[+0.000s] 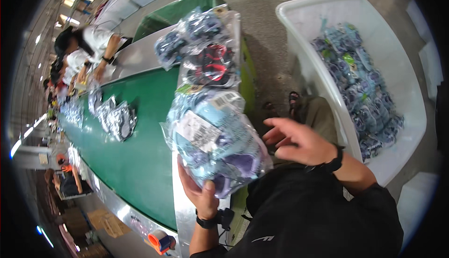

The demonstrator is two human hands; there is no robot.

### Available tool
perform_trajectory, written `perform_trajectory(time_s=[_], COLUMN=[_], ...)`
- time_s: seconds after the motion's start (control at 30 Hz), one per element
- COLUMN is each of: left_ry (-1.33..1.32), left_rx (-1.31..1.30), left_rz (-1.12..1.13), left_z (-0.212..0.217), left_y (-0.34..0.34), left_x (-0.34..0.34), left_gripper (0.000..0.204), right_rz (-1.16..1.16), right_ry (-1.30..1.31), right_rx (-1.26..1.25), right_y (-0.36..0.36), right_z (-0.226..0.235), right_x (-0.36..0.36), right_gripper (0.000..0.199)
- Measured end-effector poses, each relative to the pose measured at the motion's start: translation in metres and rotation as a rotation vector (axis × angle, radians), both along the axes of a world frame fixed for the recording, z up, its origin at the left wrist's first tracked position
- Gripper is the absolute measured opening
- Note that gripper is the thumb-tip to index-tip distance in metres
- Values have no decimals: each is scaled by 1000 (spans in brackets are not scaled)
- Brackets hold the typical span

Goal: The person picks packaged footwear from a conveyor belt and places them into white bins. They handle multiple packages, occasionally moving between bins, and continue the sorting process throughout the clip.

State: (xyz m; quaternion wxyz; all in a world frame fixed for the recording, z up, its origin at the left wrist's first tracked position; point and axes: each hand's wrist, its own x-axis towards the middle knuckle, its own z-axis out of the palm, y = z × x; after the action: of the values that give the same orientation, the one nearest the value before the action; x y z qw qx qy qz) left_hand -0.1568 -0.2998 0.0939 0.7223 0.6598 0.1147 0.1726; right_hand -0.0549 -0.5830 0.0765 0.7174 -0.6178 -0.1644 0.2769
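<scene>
My left hand [200, 193] grips the near end of a clear plastic bag of light blue and purple sandals [213, 136], thumb on top. The bag lies on the metal side rail of a green conveyor belt [140, 141] and carries a white label. My right hand [299, 141] hovers just right of the bag, fingers spread, holding nothing. Beyond the bag lie two more bagged pairs, one red and black [209, 66], one dark blue [187, 36].
A large white tub [411, 113] at my right holds several bagged sandals. More bags [117, 118] lie on the belt further along. Other people work along the belt at the far left. An orange tape dispenser [160, 240] sits by the belt's near edge.
</scene>
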Motion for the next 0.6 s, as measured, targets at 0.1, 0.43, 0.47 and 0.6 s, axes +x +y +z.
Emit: perform_trajectory(time_s=[0.1,0.43,0.47,0.6], left_ry=[-16,38,60,148], left_rx=[74,-47,-62,-203], left_rz=[-58,-173,-173,-282], left_z=[-13,-26,-23,-13], left_y=[-36,-69,-72,-90], left_x=[-4,-10,-8,7], left_gripper=[118,122,122,115], right_rz=[12,-58,-76,-324], right_ry=[-82,-30,-22,-298], right_rx=[116,79,98,-226], right_y=[26,-11,-13,-32], right_z=[3,0,1,14], right_x=[-13,-26,-27,-35], right_gripper=[84,86,86,87])
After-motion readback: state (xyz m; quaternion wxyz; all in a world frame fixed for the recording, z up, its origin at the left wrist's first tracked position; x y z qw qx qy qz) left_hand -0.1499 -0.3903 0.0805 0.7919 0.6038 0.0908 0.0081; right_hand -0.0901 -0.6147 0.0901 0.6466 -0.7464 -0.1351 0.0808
